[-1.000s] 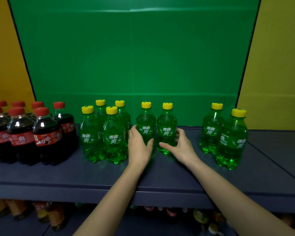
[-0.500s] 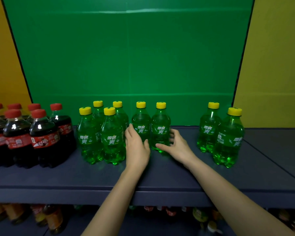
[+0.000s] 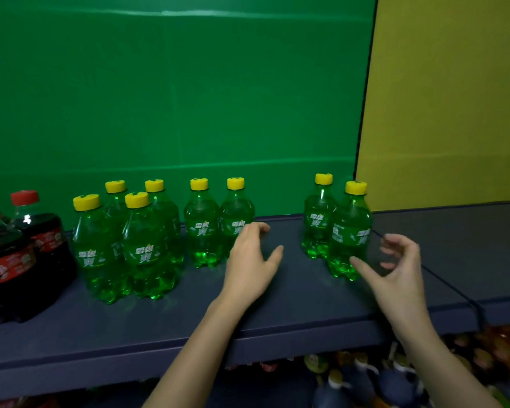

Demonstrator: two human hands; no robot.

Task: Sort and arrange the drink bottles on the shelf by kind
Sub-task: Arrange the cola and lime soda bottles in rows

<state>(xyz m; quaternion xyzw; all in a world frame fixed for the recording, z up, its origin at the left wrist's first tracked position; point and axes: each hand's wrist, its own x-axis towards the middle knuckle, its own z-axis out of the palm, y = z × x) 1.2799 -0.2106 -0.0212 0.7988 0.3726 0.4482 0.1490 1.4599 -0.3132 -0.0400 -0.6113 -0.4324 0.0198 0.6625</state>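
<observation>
Right hand (image 3: 401,269) hangs cupped with nothing in it, thumb stretched out and fingers loosely curled; the front green bottle (image 3: 349,231) of the stray pair stands upright just beside the thumb tip, at about ten o'clock from the palm, and the back green bottle (image 3: 317,219) stands close behind it at about eleven. This hand is plainly the nearer one to that pair, so a sideways grasp round the upright body looks to me like the coming move, carrying it toward nine o'clock. Left hand (image 3: 252,260) is relaxed and spread, holding nothing, its fingertips by the nearer bottle of the middle pair (image 3: 202,228) at eleven o'clock; whether they touch I cannot tell. That hand lies on the stretch of shelf (image 3: 292,295) between the two pairs, in the likely path. Further toward nine o'clock stands a cluster of four (image 3: 143,248) green bottles, then the cola bottles (image 3: 46,240) with red caps
</observation>
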